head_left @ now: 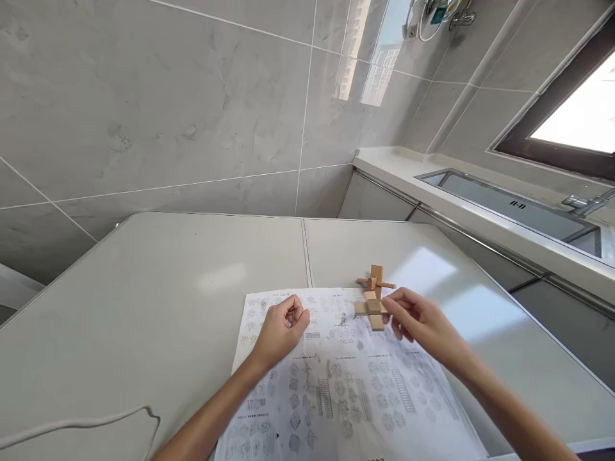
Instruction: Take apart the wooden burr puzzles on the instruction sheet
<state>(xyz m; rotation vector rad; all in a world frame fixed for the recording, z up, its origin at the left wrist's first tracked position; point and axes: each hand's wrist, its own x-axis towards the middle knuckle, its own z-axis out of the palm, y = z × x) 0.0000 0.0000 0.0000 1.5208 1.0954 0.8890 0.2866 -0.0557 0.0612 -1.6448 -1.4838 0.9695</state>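
A small wooden puzzle (373,296) of interlocked blocks and a thin rod stands at the far edge of a printed instruction sheet (346,384) on a white table (168,288). My right hand (417,320) reaches it from the right, fingertips pinching the lower cross-shaped blocks. My left hand (281,328) rests on the sheet's upper left part, fingers curled into a loose fist with nothing visible in them.
A white cable (81,424) lies across the table's near left. Grey tiled wall stands behind the table. To the right runs a counter with a steel sink (509,205) and a tap (583,203) under a window.
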